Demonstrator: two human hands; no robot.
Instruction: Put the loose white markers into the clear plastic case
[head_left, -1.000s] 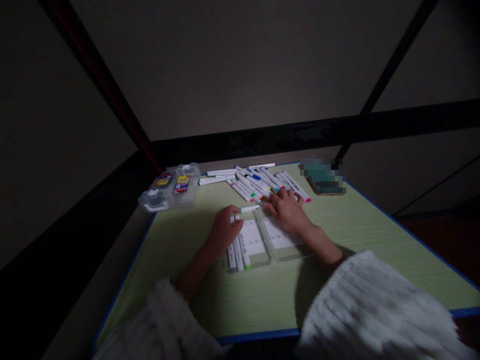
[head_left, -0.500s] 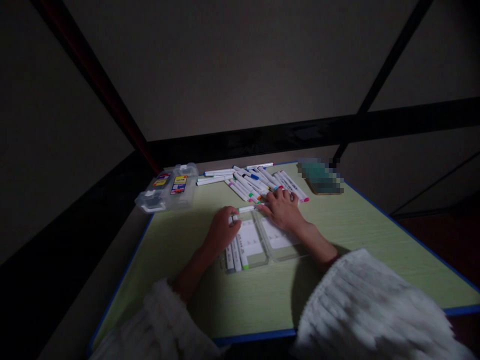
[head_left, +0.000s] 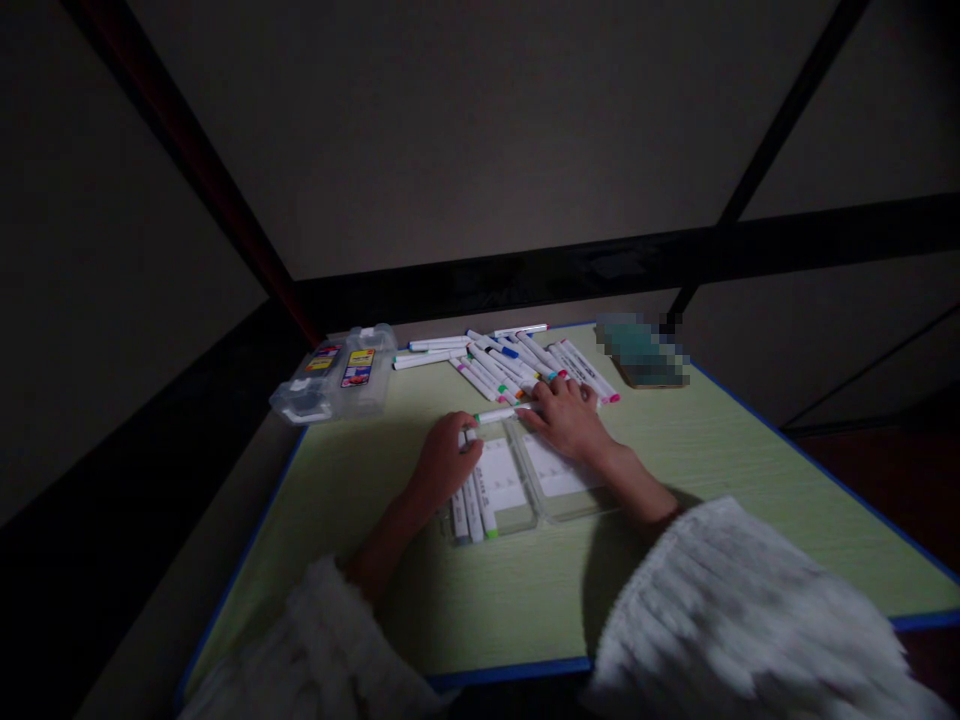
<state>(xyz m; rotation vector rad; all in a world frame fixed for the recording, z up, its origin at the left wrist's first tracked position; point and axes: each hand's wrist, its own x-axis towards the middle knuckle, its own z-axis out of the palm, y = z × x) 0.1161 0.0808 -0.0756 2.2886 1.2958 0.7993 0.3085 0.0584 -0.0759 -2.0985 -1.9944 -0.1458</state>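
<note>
White, with a green end, a single marker [head_left: 496, 413] lies crosswise along the far edge of an open clear case [head_left: 519, 523], between the two hands. Compared with a moment ago, hardly anything shifts, though the dark print that showed near this marker's right end is out of sight now.

The right hand [head_left: 571, 425] has its fingers bent and slightly spread, the thumb at the marker's right end; I can't tell whether it pinches. The left hand [head_left: 441, 462] curls over the top of three markers [head_left: 471, 508] standing side by side in the case, thumb and forefinger a little apart, forefinger near the green end; its grip I can't make out either.

Just beyond lies a loose heap of markers [head_left: 501, 368], with a clear plastic box [head_left: 373, 396] to the left and a blurred-out phone-like object [head_left: 646, 362] to the right, all on a pale green table [head_left: 720, 460].
</note>
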